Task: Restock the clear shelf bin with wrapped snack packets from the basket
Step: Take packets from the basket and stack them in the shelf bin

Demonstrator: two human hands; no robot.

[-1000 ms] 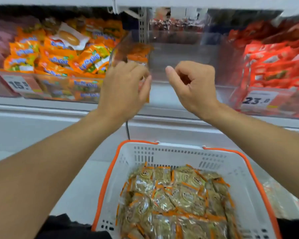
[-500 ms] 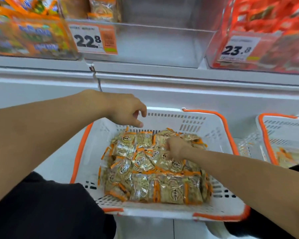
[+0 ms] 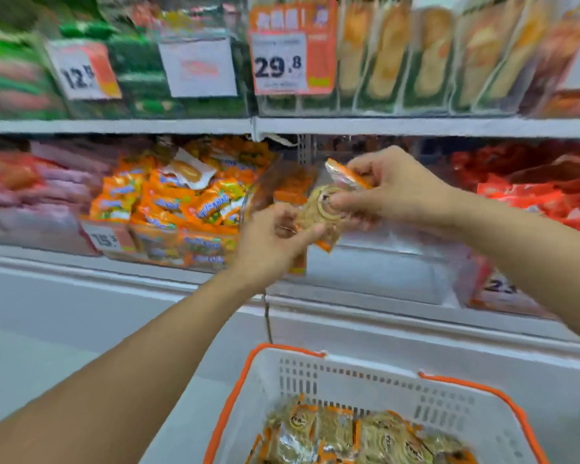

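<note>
Both the left hand (image 3: 272,237) and the right hand (image 3: 387,192) pinch wrapped snack packets (image 3: 325,204) with curled fingers in front of the nearly bare clear shelf bin (image 3: 382,272), far above the basket (image 3: 349,380), where slick wrappers could slip from the pinch.

Basket (image 3: 375,380): near rim and both lower corners cut off by the bottom edge; packets in basket (image 3: 359,433) shown only in part. Snack packet (image 3: 318,209), above the basket: centre covered by right hand (image 3: 399,192), lower end by left hand (image 3: 272,239). Clear shelf bin (image 3: 382,269), behind it: blurred, contents unreadable. Price tag (image 3: 499,289), right of the bin: smeared, digits illegible.
</note>
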